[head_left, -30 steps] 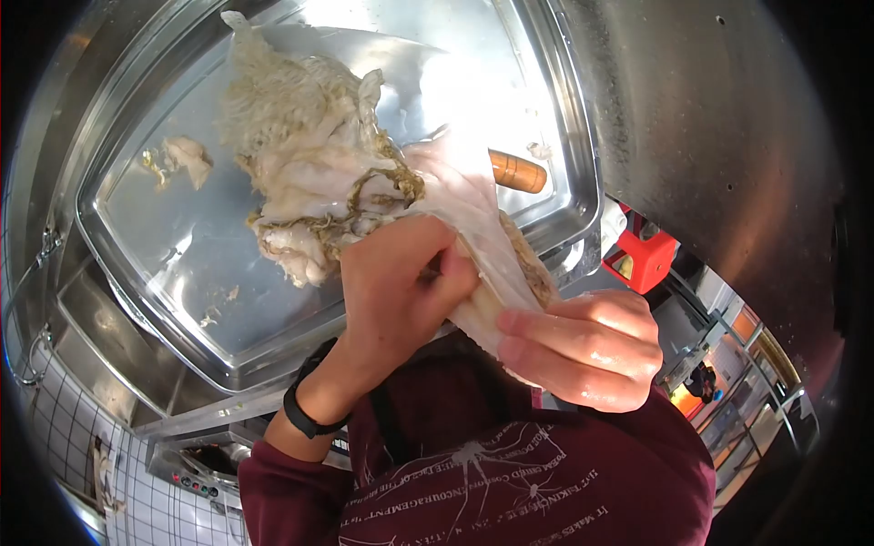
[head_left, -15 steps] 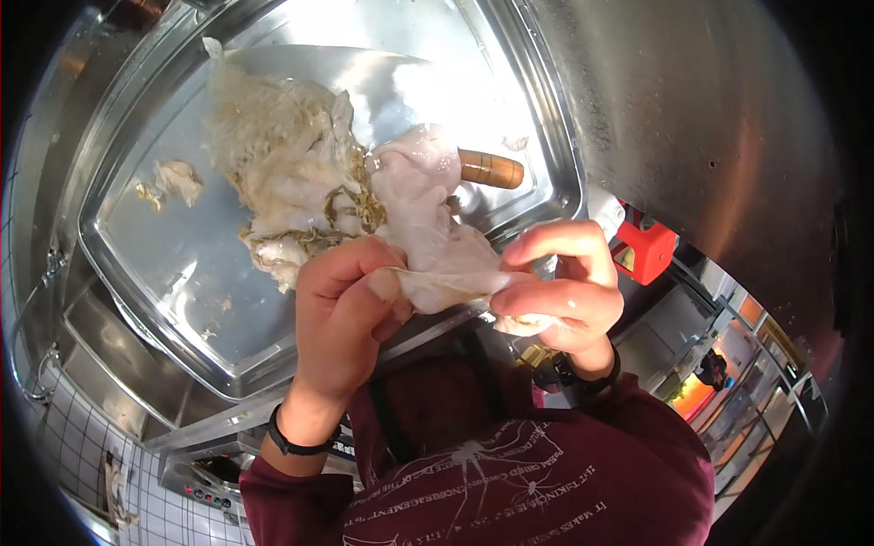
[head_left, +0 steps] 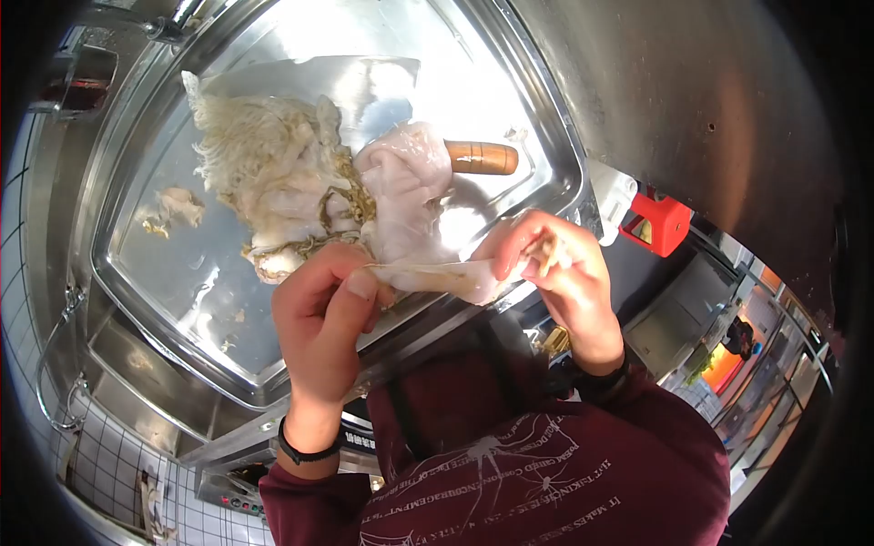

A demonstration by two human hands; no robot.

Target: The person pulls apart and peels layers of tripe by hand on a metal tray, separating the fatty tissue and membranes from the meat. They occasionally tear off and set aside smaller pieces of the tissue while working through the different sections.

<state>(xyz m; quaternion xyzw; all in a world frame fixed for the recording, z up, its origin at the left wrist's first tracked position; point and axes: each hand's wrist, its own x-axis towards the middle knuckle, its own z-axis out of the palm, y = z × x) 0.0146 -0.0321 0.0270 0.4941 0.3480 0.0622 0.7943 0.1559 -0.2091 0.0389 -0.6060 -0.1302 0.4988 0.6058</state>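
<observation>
A slippery, pale piece of raw tripe-like meat (head_left: 401,200) lies in a metal tray and runs toward me. Its near edge is pulled tight between my hands. My left hand (head_left: 323,314) pinches one end of that edge with thumb and bent fingers. At the other end my right hand (head_left: 564,278) grips the stretched edge, and a small yellowish scrap shows at its fingers. Beside the smooth piece sits a shaggy whitish mass (head_left: 269,150) with yellow-brown strands. A wide-bladed knife lies under the meat, its wooden handle (head_left: 482,157) sticking out to the right.
The tray's raised metal rim (head_left: 572,187) passes close to my hands. Loose pale scraps (head_left: 177,207) lie on its left side. A red plastic object (head_left: 657,223) stands to the right, next to a steel surface (head_left: 692,118).
My hands have moved further apart, drawing the meat's edge into a longer, thinner strip. My right hand has turned, and a yellowish scrap now shows at its fingers. The view has shifted slightly.
</observation>
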